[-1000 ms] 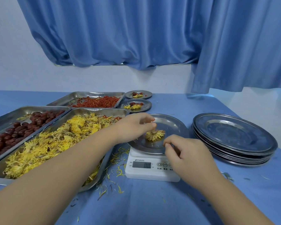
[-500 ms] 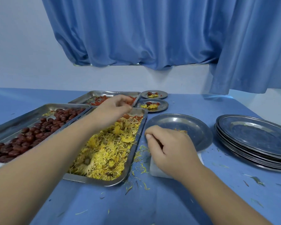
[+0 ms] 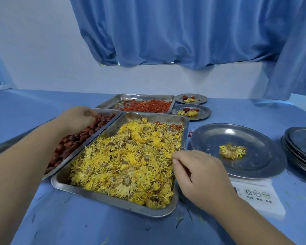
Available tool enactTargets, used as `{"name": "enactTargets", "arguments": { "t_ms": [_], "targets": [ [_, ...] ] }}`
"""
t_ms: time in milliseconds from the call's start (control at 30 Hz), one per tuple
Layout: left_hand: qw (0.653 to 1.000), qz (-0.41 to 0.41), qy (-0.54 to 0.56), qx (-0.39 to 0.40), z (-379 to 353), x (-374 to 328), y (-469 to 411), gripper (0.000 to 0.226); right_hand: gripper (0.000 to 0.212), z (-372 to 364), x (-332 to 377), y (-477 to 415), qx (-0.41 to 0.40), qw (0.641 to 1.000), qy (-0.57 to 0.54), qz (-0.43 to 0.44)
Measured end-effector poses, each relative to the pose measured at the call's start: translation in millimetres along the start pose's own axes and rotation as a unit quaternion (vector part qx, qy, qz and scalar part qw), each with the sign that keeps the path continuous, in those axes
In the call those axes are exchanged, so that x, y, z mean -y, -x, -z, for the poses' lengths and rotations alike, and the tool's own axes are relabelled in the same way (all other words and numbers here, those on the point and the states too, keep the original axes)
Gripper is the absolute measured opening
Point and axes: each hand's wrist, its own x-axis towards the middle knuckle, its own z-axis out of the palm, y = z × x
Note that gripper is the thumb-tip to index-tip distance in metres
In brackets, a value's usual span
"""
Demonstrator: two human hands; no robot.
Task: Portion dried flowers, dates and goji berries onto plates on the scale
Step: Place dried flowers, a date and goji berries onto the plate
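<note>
Blue counter (image 3: 81, 225) seen from above, two bare arms reaching in. At far left the counter lies open out to its back edge. The left hand (image 3: 76, 119) is over the far end of a steel tray (image 3: 111, 111) of dark red dates (image 3: 72, 144), fingers curled down among them; whether they hold a date cannot be told. Touching that tray's right rim is a larger tray (image 3: 113, 201) heaped with dried yellow flowers (image 3: 127, 161), its near edge close to the viewer with bare counter in front. Behind both sits a tray (image 3: 109, 103) of goji berries (image 3: 148, 106). Right of it are two small filled plates (image 3: 202, 99), one behind the other. The right hand (image 3: 201, 175) is at the flower tray's right rim, in the narrow gap between tray and white scale (image 3: 258, 197), fingers curled, forefinger tip touching petals; whether it pinches any cannot be told. A round steel plate (image 3: 254, 133) sits on the scale with one flower head (image 3: 233, 150) near its middle. A stack of plates (image 3: 302, 147) stands just beside it at the right edge of view. A blue curtain (image 3: 166, 32) hangs behind.

Half a second ago the left hand was over the far end of the flower tray; now it is over the dates. The right hand was at the plate's near rim, hiding the scale; now the scale's buttons show. The flower head has stayed on the plate
</note>
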Motion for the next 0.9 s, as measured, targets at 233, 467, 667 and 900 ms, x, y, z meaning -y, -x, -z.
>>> {"name": "enactTargets", "arguments": {
  "t_ms": [233, 467, 667, 900],
  "targets": [
    [0.978, 0.056, -0.158, 0.124, -24, 34, -11, 0.045, 0.027, -5, -1, -3, -0.013, 1.000, -0.004, 0.010],
    [0.992, 0.051, -0.098, 0.069, -30, 45, -13, 0.042, 0.026, -8, -2, -1, -0.025, 0.999, -0.029, 0.010],
    [0.997, 0.046, -0.054, 0.021, -27, 56, -12, 0.024, 0.029, -8, -4, 0, -0.028, 0.999, -0.032, 0.001],
    [0.992, 0.064, -0.101, 0.043, -34, 63, -15, 0.042, 0.029, -2, -5, 3, -0.022, 0.999, -0.031, -0.002]
  ]
}}
